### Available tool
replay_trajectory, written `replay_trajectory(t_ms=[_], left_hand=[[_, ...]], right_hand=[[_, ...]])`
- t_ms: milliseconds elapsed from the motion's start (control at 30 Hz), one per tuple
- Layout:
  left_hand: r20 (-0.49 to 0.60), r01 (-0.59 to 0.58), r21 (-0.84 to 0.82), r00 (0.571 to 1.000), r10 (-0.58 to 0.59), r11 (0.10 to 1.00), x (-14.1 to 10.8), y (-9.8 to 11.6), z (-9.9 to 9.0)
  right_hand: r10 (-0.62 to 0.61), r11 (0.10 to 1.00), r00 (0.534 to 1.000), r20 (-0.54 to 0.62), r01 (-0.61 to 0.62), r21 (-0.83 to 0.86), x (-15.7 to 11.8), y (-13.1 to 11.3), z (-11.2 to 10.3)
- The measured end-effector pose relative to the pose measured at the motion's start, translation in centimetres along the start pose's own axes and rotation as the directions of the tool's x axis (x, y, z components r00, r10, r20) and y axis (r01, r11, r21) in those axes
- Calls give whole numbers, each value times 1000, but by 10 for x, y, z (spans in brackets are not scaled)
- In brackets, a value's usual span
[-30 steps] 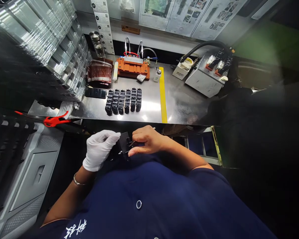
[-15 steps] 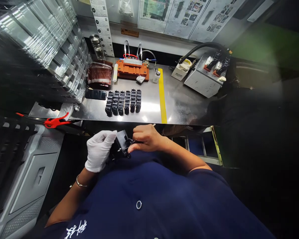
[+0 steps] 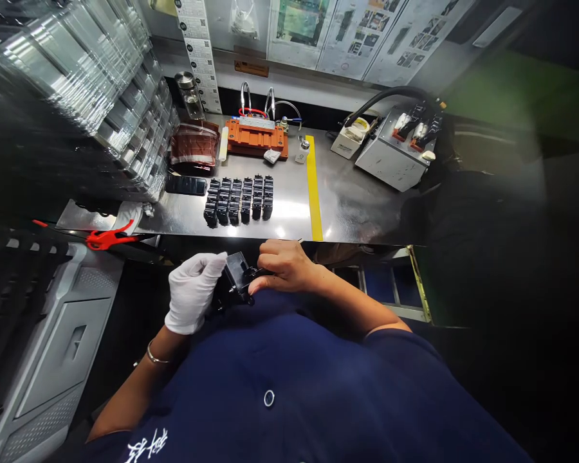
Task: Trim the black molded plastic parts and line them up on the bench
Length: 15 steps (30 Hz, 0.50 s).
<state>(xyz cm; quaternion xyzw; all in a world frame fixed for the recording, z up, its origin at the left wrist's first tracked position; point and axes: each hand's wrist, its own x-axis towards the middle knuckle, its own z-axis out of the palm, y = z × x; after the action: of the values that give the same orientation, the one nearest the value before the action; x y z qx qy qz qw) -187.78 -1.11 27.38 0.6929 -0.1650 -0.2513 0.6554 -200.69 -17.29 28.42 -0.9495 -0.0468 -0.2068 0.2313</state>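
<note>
In front of my chest, my white-gloved left hand (image 3: 193, 292) is closed on a black plastic part (image 3: 238, 270), holding it tilted at its left edge. The part has a flat, shiny face and small projections at its lower right. My bare right hand (image 3: 285, 266) is closed around a thin tool, its thumb stretched toward the part. Only the tool's pale end (image 3: 300, 240) and a dark tip near the part show; the fingers cover the rest, so I cannot tell its kind. Beyond the hands, several similar black plastic parts (image 3: 240, 200) stand in rows on the metal bench.
An orange fixture (image 3: 255, 136) stands at the back, with a small pump bottle (image 3: 302, 152) beside it. Left are a phone (image 3: 186, 185), stacked clear trays (image 3: 101, 83) and red-handled clamp (image 3: 110, 238). Right of the yellow tape (image 3: 313, 193) sits a grey machine (image 3: 393, 157).
The view has shifted very slightly, so the bench sits a little lower. Both hands keep their hold on the black part and the tool, with hardly any movement.
</note>
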Motion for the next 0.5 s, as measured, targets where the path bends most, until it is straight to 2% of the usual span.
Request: replay_trajectory(t_ms=[200,300,500], left_hand=[[13,-28,14,1000,27,1000,1,0,0],[-4,-27,9,1000,27,1000,2,0,2],[-47,87,-53,995,-90,995,0,-1,9]], right_hand=[[-48,999,997,-66,49,4,-1,1,-2],[-65,998,996,-60,64,-30,-1,1,-2],[-15,995,991,-130,2,-101,0,6,4]])
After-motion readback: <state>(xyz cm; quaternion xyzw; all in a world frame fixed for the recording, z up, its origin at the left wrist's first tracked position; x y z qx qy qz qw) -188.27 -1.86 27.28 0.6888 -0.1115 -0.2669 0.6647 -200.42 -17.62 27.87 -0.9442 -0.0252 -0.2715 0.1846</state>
